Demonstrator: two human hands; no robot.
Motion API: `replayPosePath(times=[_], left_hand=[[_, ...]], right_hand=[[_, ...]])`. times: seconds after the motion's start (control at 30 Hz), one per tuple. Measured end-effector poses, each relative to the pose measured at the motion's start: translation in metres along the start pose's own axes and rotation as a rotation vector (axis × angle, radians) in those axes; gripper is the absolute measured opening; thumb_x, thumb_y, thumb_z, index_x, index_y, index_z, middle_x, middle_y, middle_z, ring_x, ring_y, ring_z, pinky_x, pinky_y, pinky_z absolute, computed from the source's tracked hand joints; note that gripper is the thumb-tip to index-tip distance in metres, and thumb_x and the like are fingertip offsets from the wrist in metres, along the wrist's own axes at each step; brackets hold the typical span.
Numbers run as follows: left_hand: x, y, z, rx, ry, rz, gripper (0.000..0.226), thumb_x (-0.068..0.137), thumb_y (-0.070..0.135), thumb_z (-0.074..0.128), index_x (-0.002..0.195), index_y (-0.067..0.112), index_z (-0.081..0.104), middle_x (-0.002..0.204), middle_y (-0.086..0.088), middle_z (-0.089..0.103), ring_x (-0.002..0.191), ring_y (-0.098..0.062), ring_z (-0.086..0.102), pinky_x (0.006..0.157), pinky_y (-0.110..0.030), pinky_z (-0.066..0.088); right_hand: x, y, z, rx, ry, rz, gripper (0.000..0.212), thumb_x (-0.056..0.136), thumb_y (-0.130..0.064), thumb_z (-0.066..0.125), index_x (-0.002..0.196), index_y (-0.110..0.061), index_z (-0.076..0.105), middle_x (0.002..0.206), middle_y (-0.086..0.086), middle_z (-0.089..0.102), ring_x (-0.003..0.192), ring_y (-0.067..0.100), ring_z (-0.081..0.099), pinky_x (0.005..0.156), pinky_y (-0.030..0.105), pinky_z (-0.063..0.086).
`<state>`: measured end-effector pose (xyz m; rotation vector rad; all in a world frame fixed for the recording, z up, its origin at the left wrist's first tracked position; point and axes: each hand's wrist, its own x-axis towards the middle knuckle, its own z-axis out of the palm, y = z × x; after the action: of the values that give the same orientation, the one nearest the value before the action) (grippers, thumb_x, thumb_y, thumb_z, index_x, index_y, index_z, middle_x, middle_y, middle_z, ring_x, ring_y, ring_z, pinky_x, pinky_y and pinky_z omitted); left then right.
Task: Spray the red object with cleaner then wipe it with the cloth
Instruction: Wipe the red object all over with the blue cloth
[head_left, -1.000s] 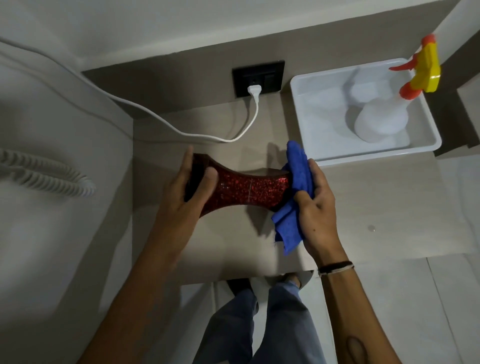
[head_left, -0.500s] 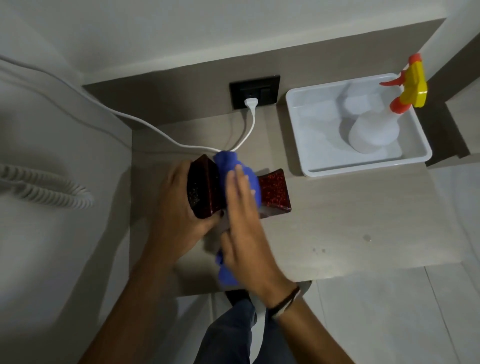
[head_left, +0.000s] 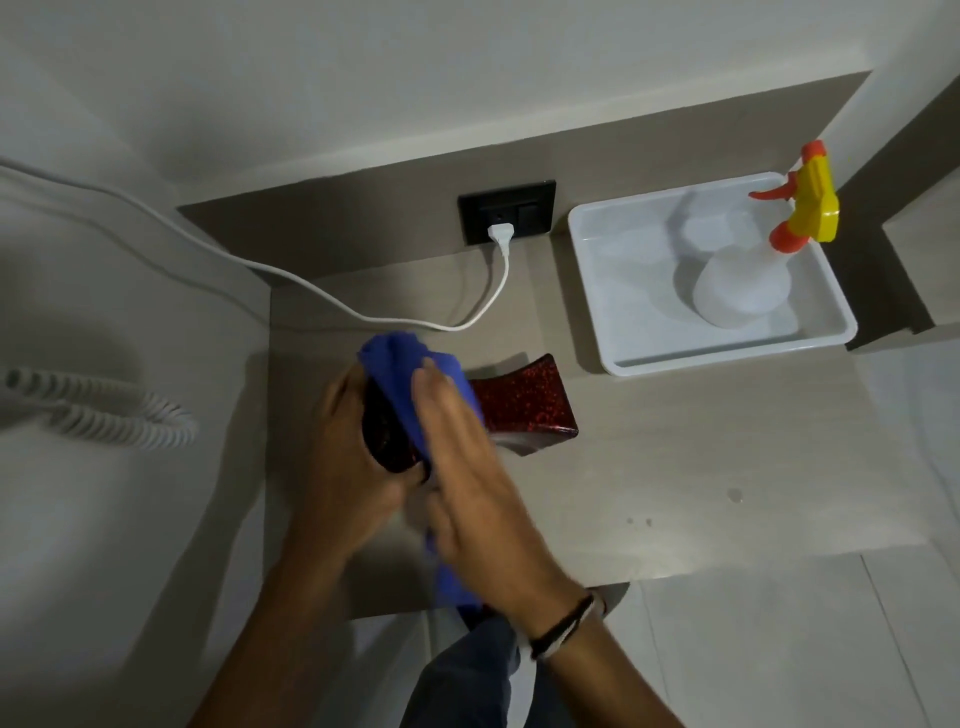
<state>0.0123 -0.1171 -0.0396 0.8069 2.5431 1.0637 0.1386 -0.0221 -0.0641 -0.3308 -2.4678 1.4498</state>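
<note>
The red glittery object (head_left: 524, 405), flared at both ends, lies sideways over the beige counter (head_left: 675, 467). My left hand (head_left: 348, 467) grips its dark left end. A blue cloth (head_left: 410, 379) is draped over the object's left half, and my right hand (head_left: 467, 467) presses flat on the cloth with fingers extended. The cloth's tail hangs below my right palm toward the counter's front edge. The white spray bottle (head_left: 743, 291) with a yellow and orange trigger head stands apart in a white tray (head_left: 727, 358) at the back right.
A white power cord (head_left: 311, 291) runs from a black wall socket (head_left: 506, 210) leftward across the counter's back. A coiled white phone cord (head_left: 104, 410) lies on the surface at left. A few droplets dot the counter at right. My legs show below the counter edge.
My right hand has carried the cloth from the object's right end across to its left half. The view has shifted slightly; the left hand still grips the left end.
</note>
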Motion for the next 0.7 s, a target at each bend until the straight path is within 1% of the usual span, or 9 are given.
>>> replayPosePath(times=[0.1, 0.17, 0.23, 0.33, 0.43, 0.53, 0.6, 0.67, 0.7], left_hand=[[-0.002, -0.005, -0.004, 0.101, 0.002, -0.032, 0.094, 0.055, 0.007, 0.1, 0.139, 0.011, 0.058, 0.131, -0.003, 0.059, 0.115, -0.018, 0.06, 0.088, -0.026, 0.05], [-0.002, -0.004, -0.002, 0.114, 0.0, -0.026, 0.097, 0.054, 0.016, 0.099, 0.14, 0.018, 0.056, 0.133, 0.002, 0.055, 0.109, -0.008, 0.056, 0.079, -0.014, 0.045], [-0.001, -0.001, 0.001, 0.106, 0.021, -0.008, 0.091, 0.055, 0.024, 0.097, 0.135, 0.024, 0.055, 0.127, 0.012, 0.052, 0.104, 0.0, 0.052, 0.074, -0.007, 0.042], [0.0, -0.001, 0.002, 0.082, 0.028, -0.011, 0.078, 0.06, 0.024, 0.094, 0.13, 0.023, 0.058, 0.124, 0.007, 0.059, 0.106, -0.009, 0.059, 0.081, -0.02, 0.045], [-0.003, -0.006, 0.0, 0.138, 0.032, -0.03, 0.092, 0.053, 0.016, 0.099, 0.135, 0.017, 0.058, 0.132, -0.001, 0.059, 0.114, -0.018, 0.059, 0.084, -0.023, 0.041], [-0.005, -0.005, -0.003, 0.109, 0.021, -0.054, 0.093, 0.053, 0.022, 0.1, 0.136, 0.022, 0.057, 0.13, 0.006, 0.055, 0.111, -0.011, 0.057, 0.079, -0.017, 0.043], [-0.002, -0.002, -0.005, 0.034, 0.061, -0.116, 0.091, 0.054, 0.028, 0.102, 0.135, 0.022, 0.061, 0.127, 0.007, 0.06, 0.108, -0.008, 0.06, 0.081, -0.011, 0.041], [0.001, 0.004, -0.007, -0.086, 0.067, -0.198, 0.08, 0.054, 0.04, 0.101, 0.124, 0.028, 0.065, 0.114, 0.013, 0.071, 0.099, -0.001, 0.067, 0.077, -0.011, 0.048], [0.002, 0.008, -0.008, -0.141, 0.054, -0.231, 0.075, 0.054, 0.048, 0.098, 0.12, 0.032, 0.066, 0.109, 0.016, 0.073, 0.096, 0.003, 0.069, 0.078, -0.014, 0.053]], right_hand=[[-0.009, 0.042, -0.031, -0.147, 0.021, 0.286, 0.087, 0.098, 0.007, 0.045, 0.17, -0.015, 0.001, 0.18, -0.001, -0.008, 0.169, 0.022, -0.002, 0.136, 0.052, 0.018], [-0.007, 0.042, -0.034, -0.102, 0.065, 0.375, 0.092, 0.094, 0.016, 0.048, 0.17, -0.011, 0.003, 0.181, 0.002, -0.003, 0.169, 0.027, 0.003, 0.135, 0.053, 0.019], [-0.001, 0.014, -0.016, -0.026, 0.05, 0.229, 0.1, 0.091, 0.015, 0.048, 0.171, -0.016, -0.002, 0.182, 0.003, -0.001, 0.166, 0.035, 0.019, 0.132, 0.059, 0.028], [-0.003, -0.005, 0.005, -0.029, 0.041, 0.014, 0.115, 0.082, 0.016, 0.048, 0.17, -0.028, -0.012, 0.182, -0.005, -0.01, 0.17, 0.02, 0.002, 0.135, 0.05, 0.018], [-0.005, 0.029, -0.021, -0.163, 0.022, 0.12, 0.101, 0.095, 0.012, 0.056, 0.169, -0.021, -0.004, 0.181, 0.002, -0.005, 0.169, 0.022, 0.002, 0.137, 0.052, 0.018], [-0.012, 0.062, -0.053, -0.137, 0.218, 0.378, 0.086, 0.096, 0.014, 0.053, 0.169, -0.006, 0.013, 0.178, 0.012, 0.019, 0.162, 0.02, 0.024, 0.136, 0.04, 0.024], [-0.015, 0.074, -0.066, 0.048, 0.38, 0.541, 0.082, 0.095, 0.018, 0.051, 0.168, -0.007, 0.024, 0.17, 0.007, 0.035, 0.149, 0.005, 0.042, 0.129, 0.023, 0.033], [-0.017, 0.082, -0.068, 0.243, 0.426, 0.653, 0.078, 0.099, 0.016, 0.05, 0.167, -0.014, 0.029, 0.165, -0.006, 0.039, 0.137, -0.016, 0.049, 0.126, 0.024, 0.037], [-0.016, 0.082, -0.068, 0.337, 0.429, 0.684, 0.075, 0.099, 0.015, 0.049, 0.166, -0.016, 0.032, 0.163, -0.008, 0.042, 0.136, -0.016, 0.05, 0.126, 0.031, 0.039]])
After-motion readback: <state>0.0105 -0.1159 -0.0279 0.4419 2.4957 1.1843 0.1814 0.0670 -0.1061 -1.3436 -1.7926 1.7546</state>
